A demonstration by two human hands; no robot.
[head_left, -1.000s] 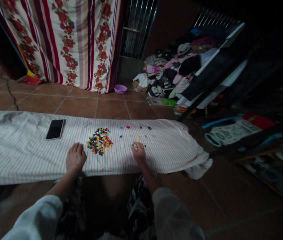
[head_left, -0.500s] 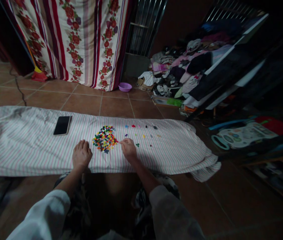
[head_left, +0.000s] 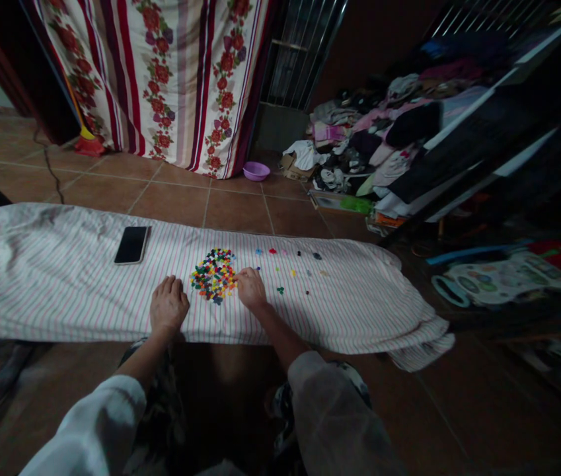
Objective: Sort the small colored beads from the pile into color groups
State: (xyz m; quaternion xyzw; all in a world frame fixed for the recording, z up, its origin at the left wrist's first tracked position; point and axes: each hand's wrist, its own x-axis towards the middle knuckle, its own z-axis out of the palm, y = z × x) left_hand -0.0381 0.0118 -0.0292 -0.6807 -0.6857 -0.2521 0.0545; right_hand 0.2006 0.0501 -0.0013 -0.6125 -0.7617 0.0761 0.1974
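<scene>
A heap of small, many-coloured pieces [head_left: 213, 274], perhaps beads or buttons, lies on a striped cloth [head_left: 359, 311]. At the heap's right edge is my right hand [head_left: 252, 288], thumb and fingers pinched together; whatever is between the fingertips is too small to make out. My left hand [head_left: 168, 303] rests palm down on the cloth just left of the heap, fingers lying loosely and holding nothing. Right of my right hand, small groups sorted by colour are spread out, among them red pieces [head_left: 273, 251], blue pieces [head_left: 259, 251], yellow pieces [head_left: 293, 272] and green pieces [head_left: 281, 290].
A dark-screened phone [head_left: 132, 245] lies on the cloth at the left. Beyond the covered surface are a purple basin [head_left: 256, 172], a floral curtain [head_left: 181, 86] and a red broom [head_left: 89, 145]. A pile of clothes [head_left: 359, 139] fills the back right.
My right fingertips have moved slightly left, to the heap's edge. My left hand stays in place on the cloth. The whole view has shifted a little.
</scene>
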